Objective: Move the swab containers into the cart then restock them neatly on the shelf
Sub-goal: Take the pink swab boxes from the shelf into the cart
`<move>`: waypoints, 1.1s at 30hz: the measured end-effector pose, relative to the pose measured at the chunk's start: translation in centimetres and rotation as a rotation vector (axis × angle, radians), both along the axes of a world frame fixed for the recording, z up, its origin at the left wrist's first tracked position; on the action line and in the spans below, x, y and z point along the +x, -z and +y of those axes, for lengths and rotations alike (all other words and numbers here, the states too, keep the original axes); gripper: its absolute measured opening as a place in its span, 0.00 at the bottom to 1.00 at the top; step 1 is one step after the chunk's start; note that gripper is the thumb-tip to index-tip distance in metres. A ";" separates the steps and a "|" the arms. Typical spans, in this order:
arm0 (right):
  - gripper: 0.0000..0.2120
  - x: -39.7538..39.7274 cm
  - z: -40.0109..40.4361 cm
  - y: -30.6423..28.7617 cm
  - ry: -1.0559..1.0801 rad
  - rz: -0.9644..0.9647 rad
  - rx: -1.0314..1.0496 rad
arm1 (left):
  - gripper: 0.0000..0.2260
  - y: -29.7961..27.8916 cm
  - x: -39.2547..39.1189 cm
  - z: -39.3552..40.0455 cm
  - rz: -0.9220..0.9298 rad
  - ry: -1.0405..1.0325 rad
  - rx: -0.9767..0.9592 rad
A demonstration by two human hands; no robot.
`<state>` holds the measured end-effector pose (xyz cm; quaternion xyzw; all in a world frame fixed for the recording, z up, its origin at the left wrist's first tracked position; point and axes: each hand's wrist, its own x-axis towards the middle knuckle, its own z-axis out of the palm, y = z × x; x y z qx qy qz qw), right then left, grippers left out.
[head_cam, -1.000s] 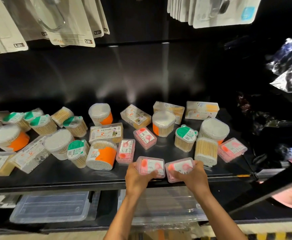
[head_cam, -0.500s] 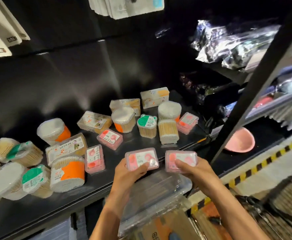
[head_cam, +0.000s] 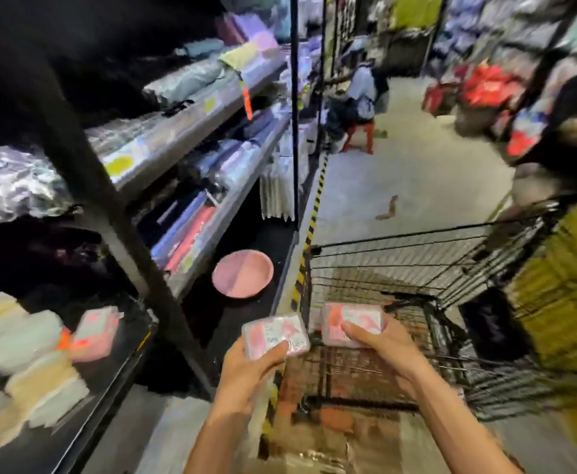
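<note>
My left hand (head_cam: 249, 374) grips a flat pink swab container (head_cam: 275, 333) just left of the cart's near corner. My right hand (head_cam: 381, 350) grips a second pink swab container (head_cam: 350, 318) above the black wire cart (head_cam: 417, 268). Both are off the shelf. Several more swab containers (head_cam: 23, 364), blurred, lie on the black shelf (head_cam: 109, 378) at the lower left, one of them pink (head_cam: 93, 331).
A black upright post (head_cam: 109, 213) divides the shelving. A pink basin (head_cam: 242, 273) sits on the low shelf beyond it. Folded textiles fill the upper shelves. A person (head_cam: 358, 100) crouches down the aisle. Yellow crates (head_cam: 560, 302) stand right of the cart.
Both hands lifted the two pink containers off the shelf edge and carried them right, over to the cart. The view has swung right from the shelf to the aisle.
</note>
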<state>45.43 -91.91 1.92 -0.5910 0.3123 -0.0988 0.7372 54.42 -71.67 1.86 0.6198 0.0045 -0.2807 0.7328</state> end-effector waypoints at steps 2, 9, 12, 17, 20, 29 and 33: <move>0.22 -2.4 -4.5 0.3 0.113 -0.001 0.014 | 0.17 0.1 -0.4 -5.0 -0.022 0.104 -0.011; 0.32 -8.9 -21.2 2.8 0.277 0.001 -0.013 | 0.28 2.4 -2.2 -23.8 0.006 0.334 -0.006; 0.30 -10.0 -28.4 4.9 0.255 0.028 -0.027 | 0.29 4.6 -2.8 -31.3 0.064 0.349 -0.007; 0.21 -10.3 -38.0 9.1 0.211 0.173 -0.066 | 0.24 8.7 -3.2 -40.3 0.193 0.362 0.054; 0.24 -9.8 -41.8 11.6 0.127 0.243 -0.029 | 0.17 11.0 -3.1 -43.1 0.289 0.346 0.085; 0.20 -7.6 -45.8 21.4 -0.110 0.481 -0.012 | 0.17 20.4 -1.2 -47.7 0.463 0.346 0.244; 0.20 -6.2 -45.6 25.9 -0.186 0.598 0.024 | 0.14 24.2 -0.5 -48.8 0.454 0.392 0.381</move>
